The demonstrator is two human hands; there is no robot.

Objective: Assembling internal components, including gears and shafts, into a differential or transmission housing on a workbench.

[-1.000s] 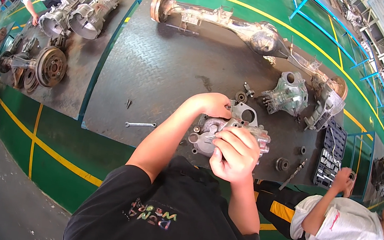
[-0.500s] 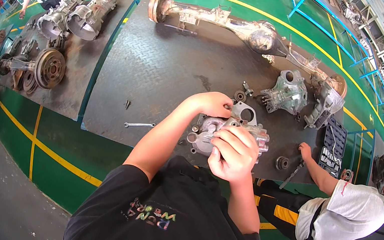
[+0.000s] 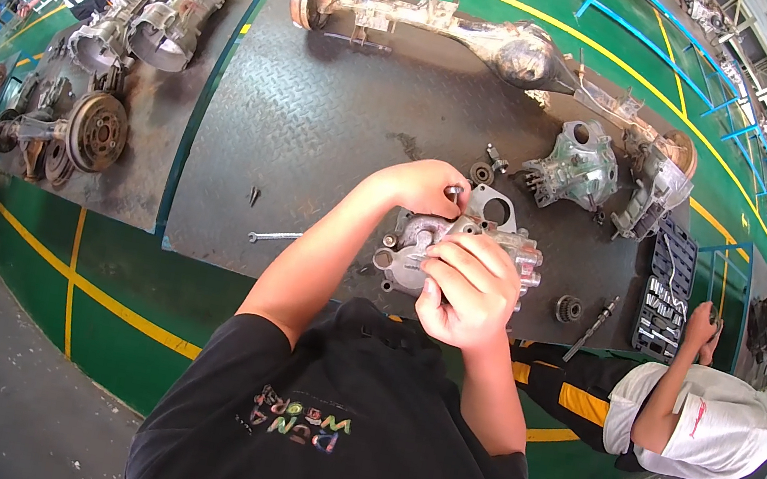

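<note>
A grey cast-metal housing [image 3: 418, 245] sits on the steel-plate bench right before me, its flange with a large round hole [image 3: 492, 207] standing up at the far side. Curled at the housing's far left edge, my left hand [image 3: 418, 184] is closed around a small cylindrical metal piece [image 3: 454, 193], whose round end shows by the fingers. My right hand [image 3: 471, 290] is over the housing's right part with fingers bent together; whatever they grip is hidden. A small ring gear [image 3: 482, 173] lies just beyond the flange.
A wrench [image 3: 274, 237] lies left of my forearm. To the right are a gear [image 3: 569, 309], a shaft [image 3: 592, 328], a socket set [image 3: 665, 297] and a greenish housing [image 3: 573, 165]. A long axle [image 3: 458, 34] spans the far side. A co-worker [image 3: 697, 424] is at the right.
My left hand has turned slightly, so the metal piece's end shows more. My right hand stays over the housing. The co-worker's hand has left the shaft and is raised near the socket set.
</note>
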